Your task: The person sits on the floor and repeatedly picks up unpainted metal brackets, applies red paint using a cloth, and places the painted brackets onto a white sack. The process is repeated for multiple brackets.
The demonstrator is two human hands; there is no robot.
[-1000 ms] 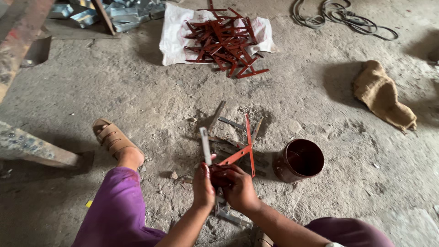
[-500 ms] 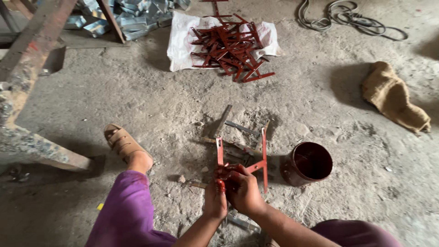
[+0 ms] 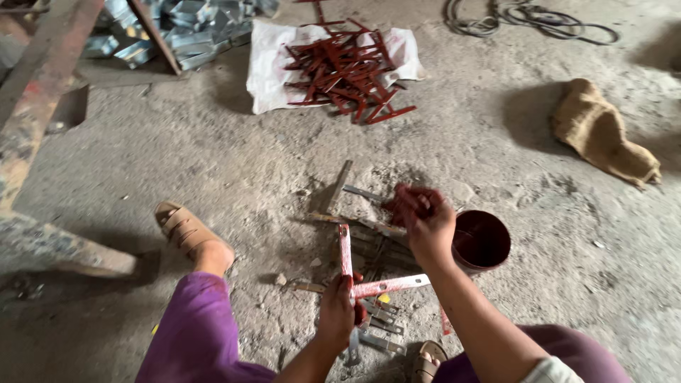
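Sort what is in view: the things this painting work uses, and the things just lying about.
In use: left hand gripping red bracket; right hand holding red-stained rag; paint can; bare strips; painted pile on white sack.

Lying about: burlap cloth; cable.

A: Which colours are seen on the metal bracket [image 3: 369, 280] gripped in the left hand [image 3: 337, 312]?

B: Red-brown paint is seen over most of it, with pale grey streaks showing through.

A: And the right hand [image 3: 425, 223]?

B: A dark red, paint-soaked rag [image 3: 408, 202] is pinched in it. The paint pot [image 3: 481, 241] is coated the same deep maroon inside.

A: Elsewhere?

B: Red strips [image 3: 340, 71] are heaped on a white sack [image 3: 266, 64]. Purple trousers [image 3: 195, 333], a tan sandal [image 3: 181, 227] and tan burlap [image 3: 603, 135] are seen on grey floor [image 3: 213, 156].
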